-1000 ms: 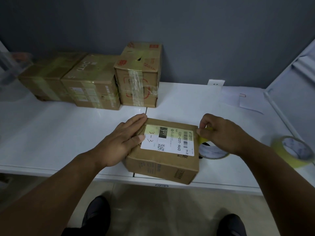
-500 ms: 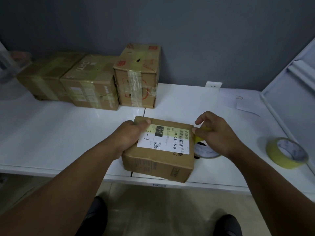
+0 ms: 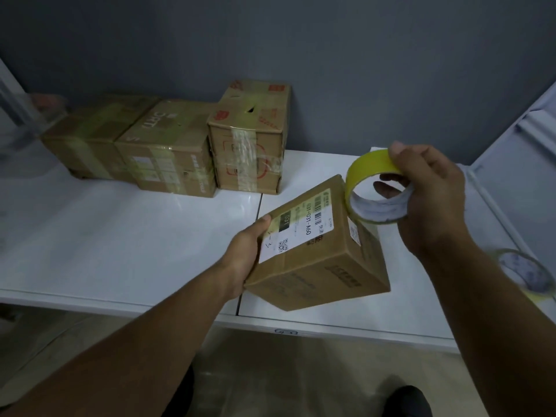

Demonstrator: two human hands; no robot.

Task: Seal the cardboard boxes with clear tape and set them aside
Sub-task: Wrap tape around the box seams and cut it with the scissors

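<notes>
Above the white table, a tilted, labelled cardboard box meets yellowish tape roll.

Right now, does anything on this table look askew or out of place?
Only the labelled box: the left hand holds it tipped up on one edge while the right hand holds the tape roll at its top corner. The three boxes behind sit flat, taped.

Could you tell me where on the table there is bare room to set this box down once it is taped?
Bare table lies left of the held box, in front of the three taped boxes. The right edge is crowded by a spare tape roll.
</notes>
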